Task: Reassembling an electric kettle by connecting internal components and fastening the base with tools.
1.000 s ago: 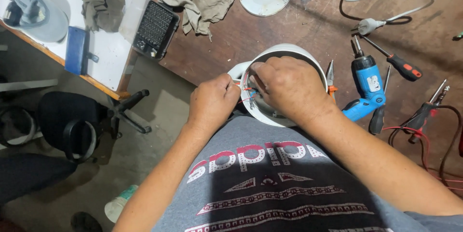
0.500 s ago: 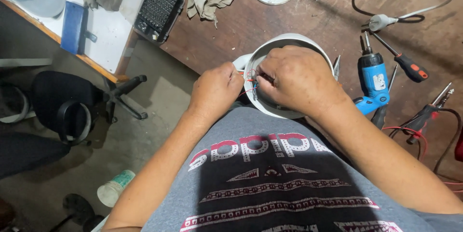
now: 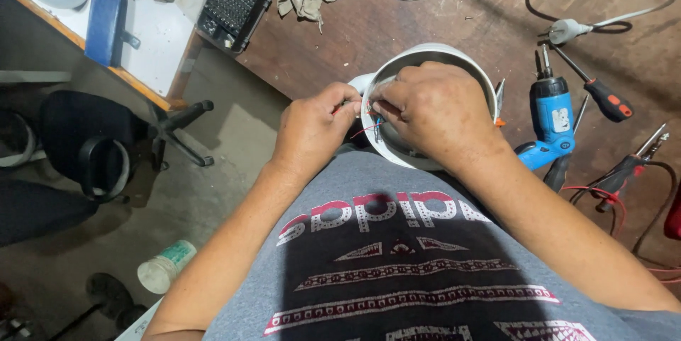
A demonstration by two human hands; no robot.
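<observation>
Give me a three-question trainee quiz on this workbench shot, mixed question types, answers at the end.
1. True or false: the right hand rests over the round white housing at the table edge.
2. Multiple choice: what lies just right of the housing? A) a blue power screwdriver B) a hammer C) a tape measure
3. Fill in: the left hand pinches thin ____ wires beside the housing.

Key: 1 true; 2 A; 3 red. Whether other wire colours sit under the hands cannot be told.
</observation>
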